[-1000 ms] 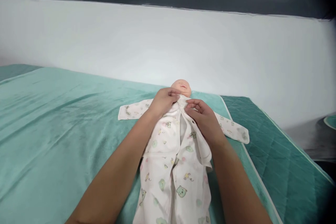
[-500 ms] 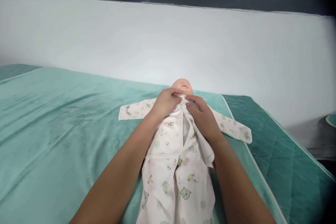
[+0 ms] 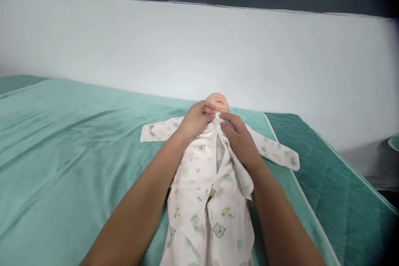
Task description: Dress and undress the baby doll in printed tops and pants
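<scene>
A baby doll point(image 3: 218, 100) lies on its back, dressed in a white printed baby outfit point(image 3: 199, 166) with its sleeves spread to both sides. At the collar, just below the doll's chin, my left hand point(image 3: 199, 117) pinches the left edge of the neckline. My right hand point(image 3: 236, 133) grips the right edge of the same neckline, fingertips close to those of the left. Between the hands the two front edges meet at the top. Lower down the front gapes open, and its right flap hangs loose over the doll's belly.
A light green blanket point(image 3: 77, 153) covers the bed under the doll. To the right runs a darker green quilted mattress cover point(image 3: 324, 174). Behind the bed stands a white wall point(image 3: 156, 50), with a dark band above it.
My left hand has shifted very slightly up at the collar. My right hand stays nearly where it was, and the outfit lies almost the same.
</scene>
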Demonstrator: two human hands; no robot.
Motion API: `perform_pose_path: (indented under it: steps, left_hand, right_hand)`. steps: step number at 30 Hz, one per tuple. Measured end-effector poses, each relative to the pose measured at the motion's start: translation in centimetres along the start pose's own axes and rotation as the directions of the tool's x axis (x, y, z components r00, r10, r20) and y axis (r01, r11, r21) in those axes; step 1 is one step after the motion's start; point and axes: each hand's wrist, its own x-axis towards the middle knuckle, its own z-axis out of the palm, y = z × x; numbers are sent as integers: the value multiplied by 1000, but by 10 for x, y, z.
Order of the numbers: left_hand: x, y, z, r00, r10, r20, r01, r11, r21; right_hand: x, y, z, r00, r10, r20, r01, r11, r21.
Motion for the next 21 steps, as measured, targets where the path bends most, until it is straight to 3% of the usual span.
perform_pose_path:
  steps: [4,10,13,18,21]
  left_hand:
    - [4,-3,0,999,35,-8,-34,998,51]
    - [3,4,5,993,102,-59,-75,933,353]
    - [-1,9,5,989,132,-71,-89,899,429]
    - [-4,9,1,1000,30,5,-30,950,311]
    - [-3,7,0,1000,-12,-18,16,962,273]
  right_hand:
    - [0,-1,0,1000,6,-8,-6,1000,-5]
    - [0,1,0,1000,11,-20,-10,1000,6]
    - [1,4,0,1000,-12,-22,12,1000,7]
    - [1,8,-1,998,-62,-18,62,998,25]
    - [2,9,-1,995,-101,-17,101,995,24]
